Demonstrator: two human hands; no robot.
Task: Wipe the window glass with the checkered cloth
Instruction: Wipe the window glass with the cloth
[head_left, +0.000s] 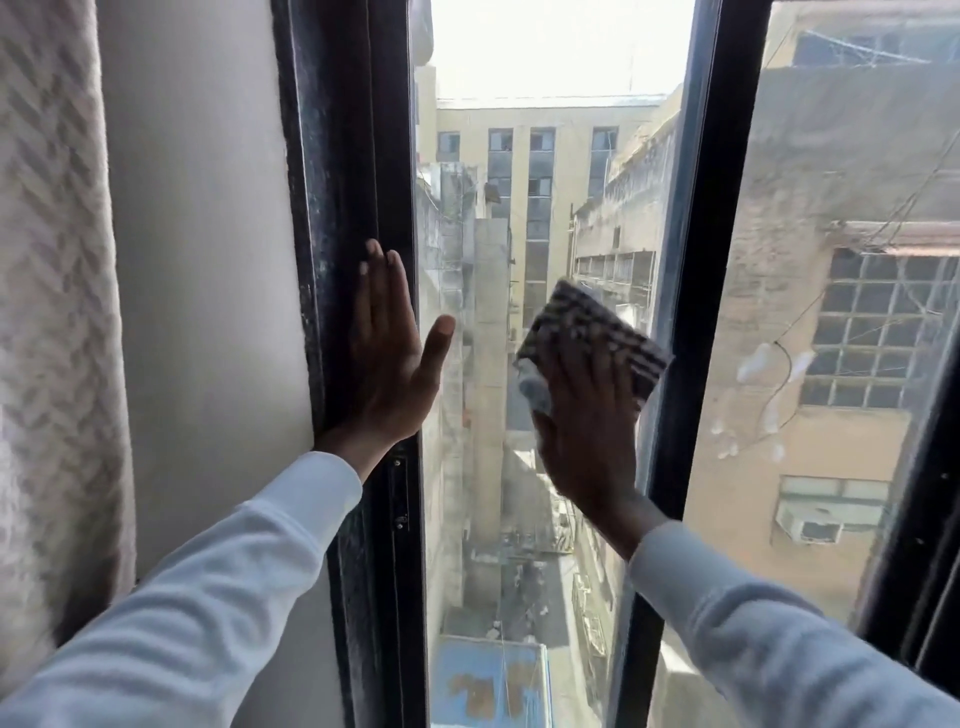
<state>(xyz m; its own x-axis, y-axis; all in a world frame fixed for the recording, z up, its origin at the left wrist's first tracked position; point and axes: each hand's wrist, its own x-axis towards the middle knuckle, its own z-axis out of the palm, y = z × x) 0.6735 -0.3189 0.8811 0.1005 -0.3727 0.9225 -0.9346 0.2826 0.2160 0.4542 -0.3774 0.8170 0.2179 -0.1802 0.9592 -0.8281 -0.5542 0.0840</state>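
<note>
A tall pane of window glass stands between two black frame bars, with buildings and an alley visible through it. My right hand presses a folded black-and-white checkered cloth flat against the glass, near the right bar at mid height. The cloth sticks out above my fingers and a pale corner of it shows at the left. My left hand lies flat and open on the left black frame, its thumb spread over the edge of the glass.
A second black frame bar rises right of the cloth. Beyond it is another pane with white smears at mid height. A white wall and a patterned pale curtain fill the left.
</note>
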